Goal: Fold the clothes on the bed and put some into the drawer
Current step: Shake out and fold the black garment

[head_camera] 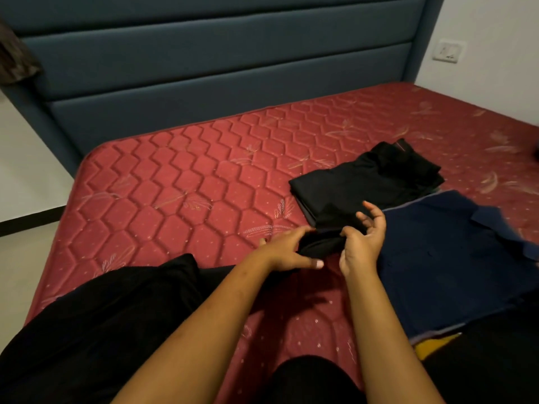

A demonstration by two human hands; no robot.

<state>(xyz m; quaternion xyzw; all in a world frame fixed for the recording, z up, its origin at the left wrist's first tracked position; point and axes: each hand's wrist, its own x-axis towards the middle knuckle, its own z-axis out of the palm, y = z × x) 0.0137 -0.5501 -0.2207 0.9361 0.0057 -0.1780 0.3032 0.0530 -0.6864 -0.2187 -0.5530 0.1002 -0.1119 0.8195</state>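
Note:
A small bunched black garment [322, 246] sits on the red quilted mattress [186, 182] between my hands. My left hand [287, 252] grips its left end, thumb stretched out below. My right hand [364, 243] pinches its right end with thumb and forefinger, the other fingers spread upward. Just behind lies a folded black garment [364, 185] stacked on other folded pieces. A dark navy collared shirt [455, 263] lies spread flat to the right of my right hand. No drawer is in view.
A blue padded headboard [218, 62] stands at the far side. My legs in black fabric [102, 325] rest on the mattress at the lower left. Something yellow [434, 345] peeks from under the navy shirt. A wall socket [447, 51] is at the upper right.

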